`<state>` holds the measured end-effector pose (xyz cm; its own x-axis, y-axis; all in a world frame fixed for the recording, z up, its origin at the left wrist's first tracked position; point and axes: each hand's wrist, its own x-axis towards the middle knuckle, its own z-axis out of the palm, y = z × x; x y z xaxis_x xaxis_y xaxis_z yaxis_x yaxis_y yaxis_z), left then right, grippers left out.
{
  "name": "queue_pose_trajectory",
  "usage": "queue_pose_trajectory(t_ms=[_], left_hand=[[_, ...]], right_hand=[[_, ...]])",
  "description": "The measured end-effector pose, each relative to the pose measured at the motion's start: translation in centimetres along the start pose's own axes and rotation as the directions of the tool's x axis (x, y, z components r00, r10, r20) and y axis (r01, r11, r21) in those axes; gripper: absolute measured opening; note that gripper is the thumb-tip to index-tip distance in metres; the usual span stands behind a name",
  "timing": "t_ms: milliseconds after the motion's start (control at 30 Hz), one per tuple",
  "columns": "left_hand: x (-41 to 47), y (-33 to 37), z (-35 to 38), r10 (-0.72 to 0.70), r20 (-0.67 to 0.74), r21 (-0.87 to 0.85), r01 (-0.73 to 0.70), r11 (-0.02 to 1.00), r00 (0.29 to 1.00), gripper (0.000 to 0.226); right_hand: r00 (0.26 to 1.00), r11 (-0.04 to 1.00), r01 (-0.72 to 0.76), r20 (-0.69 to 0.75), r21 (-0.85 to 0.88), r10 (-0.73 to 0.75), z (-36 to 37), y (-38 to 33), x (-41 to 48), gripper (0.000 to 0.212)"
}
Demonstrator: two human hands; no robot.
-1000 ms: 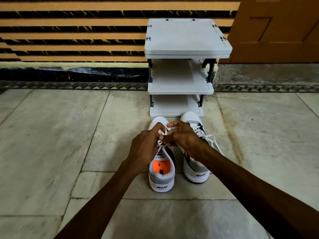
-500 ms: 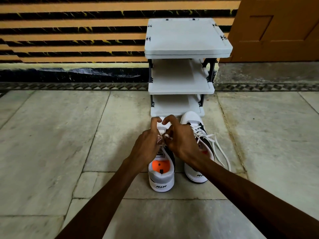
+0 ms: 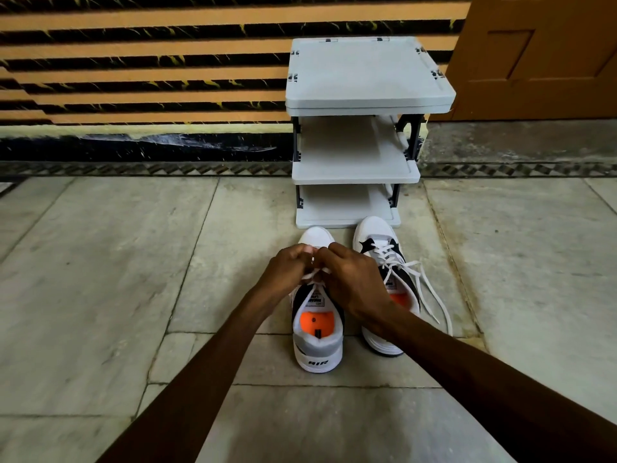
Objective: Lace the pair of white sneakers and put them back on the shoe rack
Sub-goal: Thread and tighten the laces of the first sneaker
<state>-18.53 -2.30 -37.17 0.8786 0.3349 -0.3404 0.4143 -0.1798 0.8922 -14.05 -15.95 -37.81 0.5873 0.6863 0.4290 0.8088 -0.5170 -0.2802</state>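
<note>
Two white sneakers with black panels and orange insoles stand side by side on the stone floor, toes toward the shoe rack (image 3: 355,175). Over the left sneaker (image 3: 317,345) my left hand (image 3: 288,270) and my right hand (image 3: 354,279) meet, fingers pinched on its white lace (image 3: 315,274) above the tongue. The hands hide that shoe's eyelets and most of its lace. The right sneaker (image 3: 377,238) is laced, and its loose lace ends (image 3: 434,295) trail onto the floor at its right side.
The grey three-tier rack has bare shelves and stands against a striped orange and black wall (image 3: 143,71). A brown door (image 3: 541,55) is at the back right. Pale stone floor tiles (image 3: 100,279) spread to both sides of the shoes.
Both hands have shifted slightly toward the left sneaker's toe and closed tighter together on its lace. The view has tilted a little; the shoes and rack have stayed in place.
</note>
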Motion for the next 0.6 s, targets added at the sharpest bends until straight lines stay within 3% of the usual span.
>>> queue_pose_trajectory(t_ms=[133, 333, 433, 500, 600], left_hand=[[0.1, 0.5, -0.1, -0.024, 0.066, -0.009, 0.024, 1.0, 0.998, 0.025], [0.3, 0.1, -0.7, -0.002, 0.001, 0.043, 0.002, 0.999, 1.0, 0.025], [0.2, -0.1, -0.9, 0.064, -0.025, 0.182, -0.058, 0.982, 0.998, 0.015], [0.4, -0.5, -1.5, 0.171, -0.067, 0.375, -0.134, 0.917, 0.983, 0.008], [0.7, -1.5, -3.0, 0.202, -0.127, 0.528, -0.106, 0.843, 0.971, 0.012]], right_hand=[[0.998, 0.998, 0.033, -0.055, -0.06, -0.036, -0.2, -0.3, 0.1, 0.03], [0.997, 0.983, 0.077, -0.008, -0.167, -0.08, -0.5, -0.7, 0.1, 0.028], [0.995, 0.989, 0.05, 0.09, -0.137, -0.038, -1.0, -0.8, -0.4, 0.025], [0.99, 0.993, 0.001, 0.139, -0.119, 0.016, -1.5, -0.5, -1.0, 0.014], [0.976, 0.989, -0.135, 0.162, -0.06, 0.143, -2.4, 0.6, -2.2, 0.008]])
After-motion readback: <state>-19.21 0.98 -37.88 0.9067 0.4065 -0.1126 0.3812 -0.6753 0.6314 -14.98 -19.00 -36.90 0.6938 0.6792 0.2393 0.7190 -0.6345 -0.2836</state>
